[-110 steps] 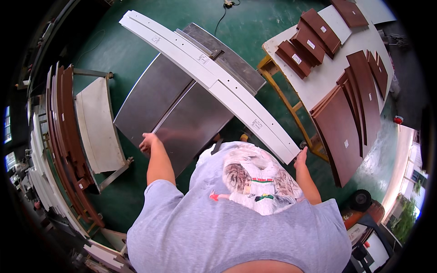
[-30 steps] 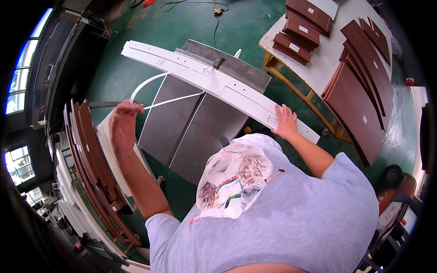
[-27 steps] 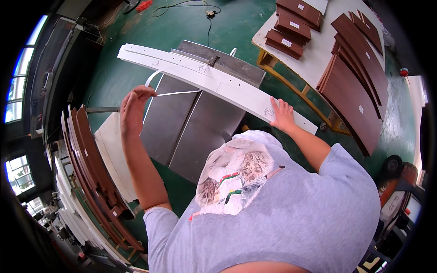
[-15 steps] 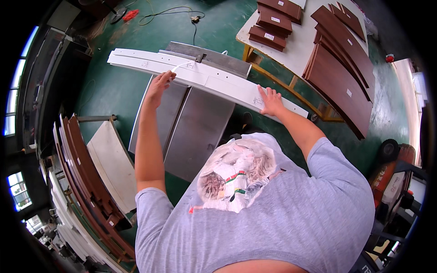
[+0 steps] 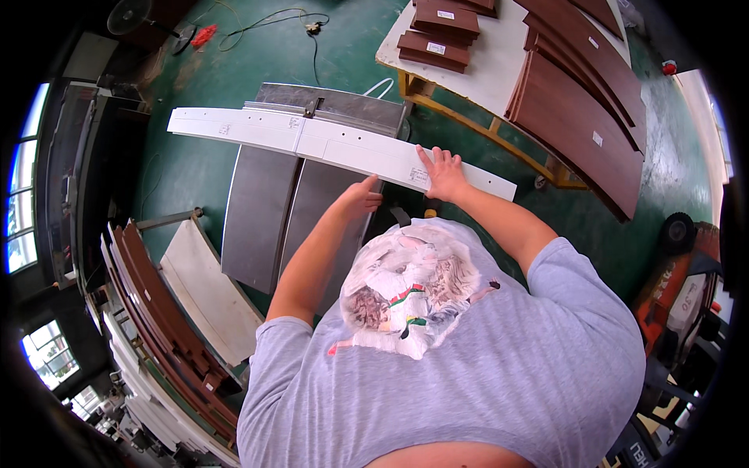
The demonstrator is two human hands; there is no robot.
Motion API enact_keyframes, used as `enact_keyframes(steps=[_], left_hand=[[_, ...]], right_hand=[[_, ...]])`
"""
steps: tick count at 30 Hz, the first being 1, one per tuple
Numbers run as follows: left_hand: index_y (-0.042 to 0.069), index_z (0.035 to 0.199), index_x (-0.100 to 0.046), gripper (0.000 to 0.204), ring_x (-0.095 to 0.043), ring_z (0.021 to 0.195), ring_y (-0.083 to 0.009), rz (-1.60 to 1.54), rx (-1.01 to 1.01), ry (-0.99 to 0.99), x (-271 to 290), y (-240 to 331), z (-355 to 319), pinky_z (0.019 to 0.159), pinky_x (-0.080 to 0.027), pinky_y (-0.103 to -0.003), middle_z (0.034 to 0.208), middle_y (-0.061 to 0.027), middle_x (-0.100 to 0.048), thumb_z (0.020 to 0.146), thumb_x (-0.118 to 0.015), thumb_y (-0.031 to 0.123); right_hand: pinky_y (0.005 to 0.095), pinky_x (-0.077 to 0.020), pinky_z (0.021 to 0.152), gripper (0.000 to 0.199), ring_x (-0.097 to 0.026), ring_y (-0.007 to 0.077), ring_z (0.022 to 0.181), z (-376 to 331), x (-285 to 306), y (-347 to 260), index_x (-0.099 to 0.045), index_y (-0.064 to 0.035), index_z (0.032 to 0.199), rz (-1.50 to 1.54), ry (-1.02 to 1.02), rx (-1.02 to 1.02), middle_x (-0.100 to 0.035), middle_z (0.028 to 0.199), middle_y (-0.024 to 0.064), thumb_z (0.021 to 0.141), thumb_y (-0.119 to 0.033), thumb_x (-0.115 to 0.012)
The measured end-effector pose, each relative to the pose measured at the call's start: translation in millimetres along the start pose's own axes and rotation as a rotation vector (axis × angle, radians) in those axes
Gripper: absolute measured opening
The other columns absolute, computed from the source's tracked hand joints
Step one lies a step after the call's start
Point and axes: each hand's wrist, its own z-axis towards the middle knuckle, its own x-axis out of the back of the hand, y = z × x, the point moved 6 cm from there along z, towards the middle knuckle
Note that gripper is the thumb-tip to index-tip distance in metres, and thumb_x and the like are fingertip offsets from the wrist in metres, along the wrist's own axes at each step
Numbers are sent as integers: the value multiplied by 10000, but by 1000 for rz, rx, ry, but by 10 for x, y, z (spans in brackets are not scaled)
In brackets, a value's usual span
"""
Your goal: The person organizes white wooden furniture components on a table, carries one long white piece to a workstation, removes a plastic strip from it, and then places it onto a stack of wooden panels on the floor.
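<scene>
A long white panel stack (image 5: 359, 150) lies across a grey metal machine (image 5: 253, 210), its right part extending past the machine. A thin white strap (image 5: 299, 136) crosses the stack near its middle and lies flat against it. My right hand (image 5: 445, 176) rests spread on the stack's right part, beside a printed label. My left hand (image 5: 360, 199) is just off the stack's near edge, above the machine's right side. Its index finger points forward, the other fingers are partly curled, and nothing shows in it. Whether that fingertip touches anything is unclear.
A white-topped table (image 5: 488, 86) with several brown panels (image 5: 573, 129) stands at the far right. More boards (image 5: 168, 312) lean at the left by a pale panel (image 5: 211, 292). A white strap loop (image 5: 380, 87) rises behind the machine. Cable (image 5: 289, 17) lies on the green floor.
My left hand has let go of the strap end and moved right and nearer to the stack's near edge. The strap now lies flat across the stack. My right hand stays on it.
</scene>
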Motion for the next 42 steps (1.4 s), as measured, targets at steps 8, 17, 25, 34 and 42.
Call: enact_keyframes(steps=[8,17,25,34,42], left_hand=[[33,1356,-505,593,-570,1111,-284,-425,-95,-60,-965,-137,433,1007,-433,-438,1268,-172,-608,1040,-409,525],[-29,1411,-434,715,-532,1290,-333,-267,-70,-27,-915,-119,367,1119,-386,-468,1403,-228,-538,1023,-431,572],[-87,1406,-444,796,-528,1302,-381,-189,-76,25,-724,-253,389,1135,-381,-487,1412,-270,-531,1011,-431,604],[-75,1386,-483,749,-539,1304,-352,-153,-40,17,-776,-116,247,1137,-373,-471,1399,-233,-558,1024,-426,577],[-49,1345,-522,677,-593,1216,-322,-163,-67,6,-620,-218,363,1075,-442,-450,1324,-203,-606,999,-537,533]], right_hand=[[468,-457,1014,616,-575,382,1221,399,-224,602,-537,-41,1376,550,-271,-108,-587,1329,260,935,-465,-608],[400,-464,1030,597,-599,325,1223,424,-205,996,-552,-23,1379,850,-471,46,-629,1316,204,948,-428,-630],[429,-334,1167,923,-410,333,1416,-1096,-959,2483,-238,-19,1570,1350,-344,-646,-402,1559,171,858,-285,-762],[398,-438,1065,657,-581,249,1201,-1375,-1188,1941,-509,-53,1340,1891,-107,-769,-619,1279,86,765,-58,-827],[391,-443,1062,654,-592,255,1183,-1383,-1113,1995,-514,-33,1345,1753,-171,-735,-629,1266,93,775,-87,-831]])
